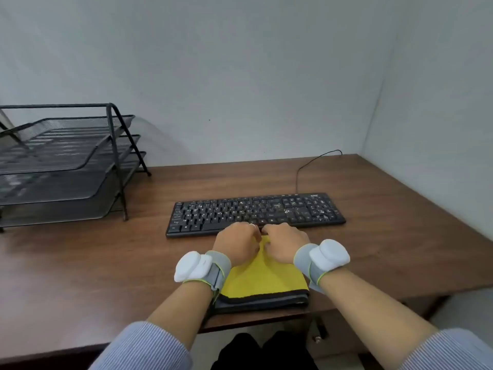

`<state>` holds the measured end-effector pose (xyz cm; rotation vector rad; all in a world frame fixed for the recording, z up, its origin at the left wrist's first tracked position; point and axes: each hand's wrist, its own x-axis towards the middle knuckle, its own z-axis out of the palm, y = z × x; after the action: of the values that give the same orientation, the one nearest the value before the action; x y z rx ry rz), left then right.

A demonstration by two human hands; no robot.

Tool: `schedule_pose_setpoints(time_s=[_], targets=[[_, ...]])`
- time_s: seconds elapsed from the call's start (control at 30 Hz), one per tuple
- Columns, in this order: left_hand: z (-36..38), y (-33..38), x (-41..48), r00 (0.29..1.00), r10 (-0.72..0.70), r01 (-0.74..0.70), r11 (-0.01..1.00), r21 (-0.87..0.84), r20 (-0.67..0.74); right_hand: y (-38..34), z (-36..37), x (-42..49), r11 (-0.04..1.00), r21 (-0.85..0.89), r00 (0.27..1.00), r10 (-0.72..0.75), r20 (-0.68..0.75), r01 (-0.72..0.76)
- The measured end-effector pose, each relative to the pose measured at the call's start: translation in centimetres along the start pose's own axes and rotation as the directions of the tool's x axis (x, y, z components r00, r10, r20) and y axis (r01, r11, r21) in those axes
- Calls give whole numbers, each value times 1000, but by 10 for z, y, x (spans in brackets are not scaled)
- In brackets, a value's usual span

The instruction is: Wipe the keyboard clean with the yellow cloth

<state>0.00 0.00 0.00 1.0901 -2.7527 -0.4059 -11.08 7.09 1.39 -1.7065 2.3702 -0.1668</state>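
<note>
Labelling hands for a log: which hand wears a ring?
The left hand: a ring shows on one finger near the keyboard. The right hand, also gripping the yellow cloth, shows none.

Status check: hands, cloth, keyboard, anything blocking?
Left hand and right hand both pinch yellow cloth at its far edge. Keyboard just beyond, pale specks on keys. Nothing in the way.

**A:** the desk across mid frame is done in brown wood grain, a slight sheen can be seen. The keyboard is moulded in matt black plastic, speckled pale.

**B:** yep. The yellow cloth is woven soft and fuzzy, edged with dark trim. The tray rack at left is made of black metal mesh.
</note>
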Motion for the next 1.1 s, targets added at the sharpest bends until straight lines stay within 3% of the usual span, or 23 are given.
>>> schedule_pose_setpoints(time_s=[0.1,0.27,0.43,0.57,0.8,0.93,1.1], targets=[[6,-1,4,1000,2,-2,999,55,-6,4,2,4,1000,-10,999,21,25,-21],[8,3,12,998,-7,6,1000,-24,-69,4,-3,9,998,-24,998,52,36,-51],[6,25,19,1000,-17,17,1000,10,21,17,-14,8,997,8,997,71,-5,-71],[6,44,24,998,-3,7,998,-63,63,34,-22,6,984,122,985,142,-94,-130],[10,75,46,983,135,-96,955,-280,125,80,-32,0,883,381,872,397,-288,-276],[7,86,57,978,194,-151,910,-387,73,109,-39,-1,826,459,798,503,-334,-328],[4,85,80,976,211,-218,950,-222,-56,133,-49,8,812,523,751,510,-419,-259]])
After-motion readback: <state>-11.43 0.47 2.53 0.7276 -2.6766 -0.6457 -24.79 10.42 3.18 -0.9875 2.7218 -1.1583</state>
